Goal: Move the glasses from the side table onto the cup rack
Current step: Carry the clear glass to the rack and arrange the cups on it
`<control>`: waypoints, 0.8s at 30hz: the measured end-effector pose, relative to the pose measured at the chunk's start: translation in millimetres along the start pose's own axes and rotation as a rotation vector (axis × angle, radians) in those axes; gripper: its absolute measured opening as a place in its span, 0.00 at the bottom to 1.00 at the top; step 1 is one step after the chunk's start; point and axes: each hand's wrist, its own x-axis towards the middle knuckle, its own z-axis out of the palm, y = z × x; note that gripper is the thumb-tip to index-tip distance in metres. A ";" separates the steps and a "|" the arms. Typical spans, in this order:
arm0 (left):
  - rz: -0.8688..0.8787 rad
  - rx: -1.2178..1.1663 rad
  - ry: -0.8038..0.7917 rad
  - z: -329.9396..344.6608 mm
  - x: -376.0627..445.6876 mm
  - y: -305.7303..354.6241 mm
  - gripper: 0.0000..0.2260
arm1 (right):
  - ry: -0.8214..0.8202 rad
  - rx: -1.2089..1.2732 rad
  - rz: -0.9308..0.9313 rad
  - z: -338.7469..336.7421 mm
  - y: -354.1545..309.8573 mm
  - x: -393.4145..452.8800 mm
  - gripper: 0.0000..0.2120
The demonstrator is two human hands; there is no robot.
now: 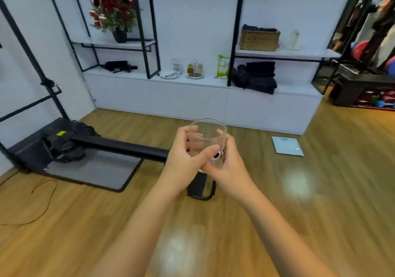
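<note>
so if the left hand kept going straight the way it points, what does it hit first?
The left hand already grips the clear drinking glass. Beyond it, probably nothing until the white low cabinet, though depth is unclear.

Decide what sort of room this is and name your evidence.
Probably a home living or exercise room: wood floor, white shelving with a basket, and a bathroom scale lying on the floor.

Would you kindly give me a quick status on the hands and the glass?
Left hand and right hand both gripping one clear glass, upright, carried above the wood floor. Cup rack not identifiable in view. Nothing between hands and the shelving ahead.
</note>
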 end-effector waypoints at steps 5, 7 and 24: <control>0.005 -0.034 -0.118 71.2 60.4 -13.7 0.31 | 0.127 -0.075 0.027 -69.6 24.0 35.9 0.38; 0.005 -0.058 -0.156 95.8 87.1 -21.1 0.30 | 0.169 -0.119 0.025 -92.6 36.2 55.4 0.40; -0.047 -0.057 -0.219 235.3 320.2 -88.6 0.29 | 0.212 -0.099 0.071 -231.8 131.3 262.9 0.32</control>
